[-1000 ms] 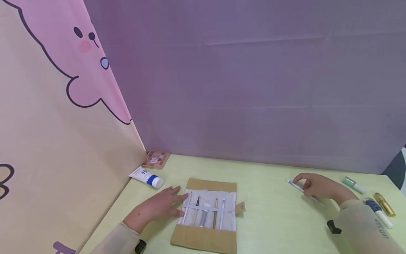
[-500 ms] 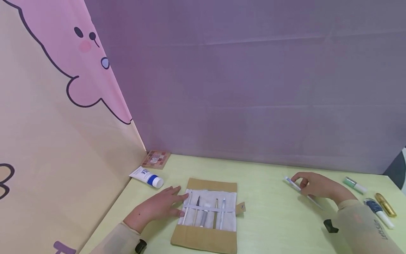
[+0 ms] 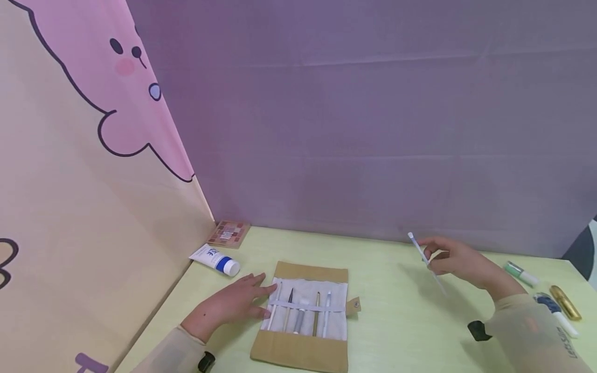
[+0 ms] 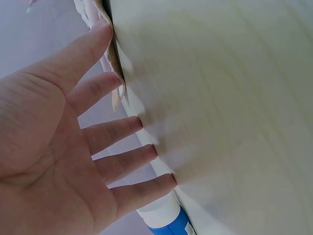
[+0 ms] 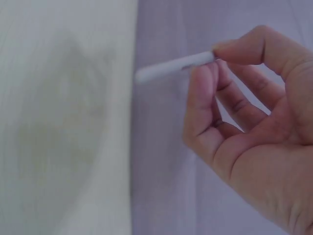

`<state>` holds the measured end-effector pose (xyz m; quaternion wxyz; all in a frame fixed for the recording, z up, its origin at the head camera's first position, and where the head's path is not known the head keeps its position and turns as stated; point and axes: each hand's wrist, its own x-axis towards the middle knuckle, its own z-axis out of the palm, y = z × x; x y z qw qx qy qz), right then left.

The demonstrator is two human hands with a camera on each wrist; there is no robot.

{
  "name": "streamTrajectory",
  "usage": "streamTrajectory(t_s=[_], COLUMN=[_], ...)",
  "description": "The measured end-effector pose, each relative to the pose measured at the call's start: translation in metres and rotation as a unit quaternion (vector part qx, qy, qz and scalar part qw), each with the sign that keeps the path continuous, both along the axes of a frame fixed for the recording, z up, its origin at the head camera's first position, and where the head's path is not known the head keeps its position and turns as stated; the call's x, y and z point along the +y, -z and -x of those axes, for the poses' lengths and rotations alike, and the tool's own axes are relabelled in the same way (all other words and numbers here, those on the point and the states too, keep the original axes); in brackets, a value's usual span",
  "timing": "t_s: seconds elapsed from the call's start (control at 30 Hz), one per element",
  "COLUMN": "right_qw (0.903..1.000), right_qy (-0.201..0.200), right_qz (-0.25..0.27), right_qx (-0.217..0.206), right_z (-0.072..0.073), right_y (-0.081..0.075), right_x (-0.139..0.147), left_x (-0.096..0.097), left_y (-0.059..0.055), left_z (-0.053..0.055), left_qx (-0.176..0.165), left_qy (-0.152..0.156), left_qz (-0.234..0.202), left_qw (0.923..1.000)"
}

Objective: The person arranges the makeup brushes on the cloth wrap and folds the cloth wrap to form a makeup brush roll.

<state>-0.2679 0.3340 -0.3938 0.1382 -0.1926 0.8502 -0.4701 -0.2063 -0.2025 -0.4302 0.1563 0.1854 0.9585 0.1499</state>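
Note:
My right hand [image 3: 459, 264] pinches a slim white pen-like stick [image 3: 417, 247] between thumb and fingers. The stick is raised over the right part of the table, slanted with its pale capped end up. In the right wrist view one rounded end of the stick [image 5: 164, 70] sticks out past the fingertips. My left hand [image 3: 240, 300] lies with fingers spread, thumb and forefinger at the left edge of an unfolded tan roll-up case [image 3: 300, 351]. Under the case's elastic band sit several slim tools, among them a dark-tipped brush [image 3: 290, 298] and a gold-coloured stick [image 3: 316, 313].
Left of the case lie a white tube with a blue band [image 3: 215, 260] and a pinkish checked palette [image 3: 228, 234]. At the right are a green-and-white tube [image 3: 521, 272], a gold tube [image 3: 565, 302] and a dark-blue-and-white tube [image 3: 556, 313]. A purple curtain [image 3: 373, 129] closes the back.
My right hand has lifted the white stick up off the table and shifted slightly left, tilting it steeper. My left hand and the case have stayed in place.

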Motion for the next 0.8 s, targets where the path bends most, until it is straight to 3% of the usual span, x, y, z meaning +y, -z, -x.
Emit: streamTrajectory(t_s=[0.3, 0.57, 0.8], right_qw=[0.9940, 0.9788, 0.9655], right_qy=[0.014, -0.001, -0.006], right_qz=[0.109, 0.205, 0.257], right_qx=[0.005, 0.004, -0.042], right_z=[-0.003, -0.001, 0.001], right_y=[-0.014, -0.005, 0.011], right_x=[-0.035, -0.075, -0.123], left_x=[-0.001, -0.001, -0.001], left_y=[0.000, 0.000, 0.000], left_z=[0.001, 0.000, 0.001], left_qx=[0.000, -0.003, -0.003], left_qy=[0.004, 0.003, 0.004], left_qz=[-0.002, 0.001, 0.003], left_qw=[1.0000, 1.0000, 1.0000])
